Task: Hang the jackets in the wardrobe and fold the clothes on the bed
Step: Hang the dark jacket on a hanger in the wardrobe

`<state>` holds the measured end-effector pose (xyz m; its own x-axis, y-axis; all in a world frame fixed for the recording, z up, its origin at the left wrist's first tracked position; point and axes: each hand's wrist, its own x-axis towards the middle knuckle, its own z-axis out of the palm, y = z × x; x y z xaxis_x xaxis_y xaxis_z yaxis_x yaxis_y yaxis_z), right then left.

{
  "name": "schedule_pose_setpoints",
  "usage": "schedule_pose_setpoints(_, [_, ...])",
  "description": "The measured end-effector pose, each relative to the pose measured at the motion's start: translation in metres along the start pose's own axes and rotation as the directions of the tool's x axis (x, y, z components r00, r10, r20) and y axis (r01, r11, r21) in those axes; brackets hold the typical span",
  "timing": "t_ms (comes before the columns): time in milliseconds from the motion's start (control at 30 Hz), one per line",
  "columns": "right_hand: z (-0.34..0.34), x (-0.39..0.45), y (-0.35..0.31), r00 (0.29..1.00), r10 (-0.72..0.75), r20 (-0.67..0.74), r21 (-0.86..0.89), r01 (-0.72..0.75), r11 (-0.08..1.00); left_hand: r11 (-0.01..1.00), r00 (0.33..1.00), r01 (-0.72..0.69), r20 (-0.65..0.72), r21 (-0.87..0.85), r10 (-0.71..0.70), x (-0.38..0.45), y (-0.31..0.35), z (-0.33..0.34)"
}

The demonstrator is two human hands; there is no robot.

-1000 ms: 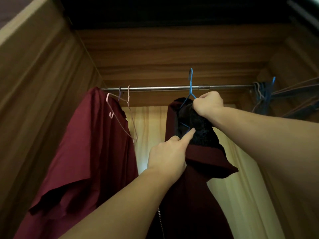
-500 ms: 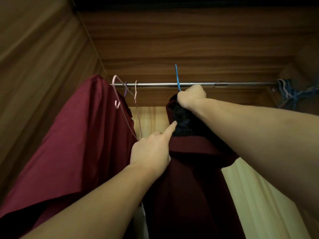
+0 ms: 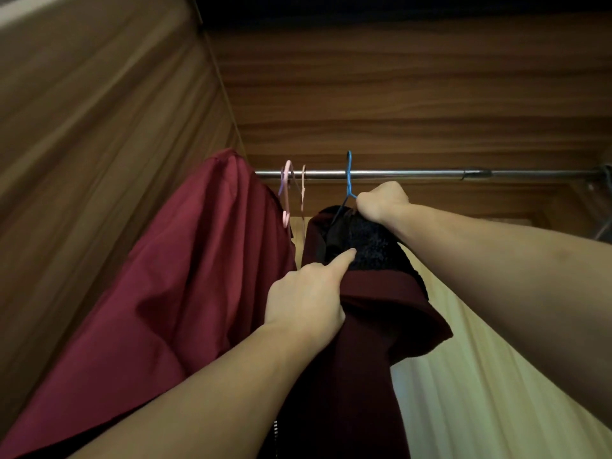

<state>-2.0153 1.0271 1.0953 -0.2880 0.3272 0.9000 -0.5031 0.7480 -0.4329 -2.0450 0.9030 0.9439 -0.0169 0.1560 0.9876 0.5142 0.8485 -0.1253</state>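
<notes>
**A:** ok so what's actually seen here, biggest stuff first?

**B:** The wooden wardrobe [image 3: 397, 94] is viewed from below, side wall on the left, back panel up top. A red garment [image 3: 172, 276] is hung at the far left of the metal rail [image 3: 414, 174]. Just right of it, a dark maroon jacket [image 3: 371, 342] with a black fleecy lining [image 3: 371, 246] is hung from a blue hanger [image 3: 348, 177], whose hook is seen over the rail. A pale striped panel [image 3: 480, 376] is seen behind it, lower right.

**A:** and the hands?

**B:** The left hand [image 3: 306, 303] is curled round the jacket's collar fold, with the index finger stretched out and pressed against the fleecy lining. The right hand [image 3: 381, 202] is closed into a fist at the top of the jacket, right by the hanger's neck; fabric or wire seems to be gripped there, exactly which can't be made out.

**A:** anything smaller?

**B:** Pink hangers [image 3: 286, 190] are hooked on the rail between the two garments. A cluster of other hangers [image 3: 605, 180] is barely caught at the rail's far right end.
</notes>
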Motion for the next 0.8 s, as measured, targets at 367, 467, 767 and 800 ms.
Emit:
schedule_pose_setpoints(367, [0.024, 0.02, -0.026, 0.999, 0.003, 0.054, -0.08, 0.001, 0.997, 0.997, 1.0, 0.01, 0.012, -0.08, -0.009, 0.023, -0.021, -0.004])
schedule_pose_setpoints(467, [0.039, 0.018, -0.014, 0.992, 0.062, 0.111, -0.073, -0.054, 0.996, 0.993, 0.999, 0.027, 0.04, -0.114, -0.022, 0.011, -0.027, 0.001])
schedule_pose_setpoints(767, [0.019, 0.022, 0.0, 0.996, 0.067, 0.056, -0.1, -0.061, 0.993, 0.995, 0.999, 0.054, 0.001, -0.085, -0.055, 0.012, -0.004, 0.015])
schedule_pose_setpoints(800, [0.014, 0.024, 0.001, 0.997, 0.065, 0.049, -0.114, -0.059, 0.992, 0.994, 0.999, 0.052, 0.0, -0.093, -0.052, 0.014, 0.002, 0.016])
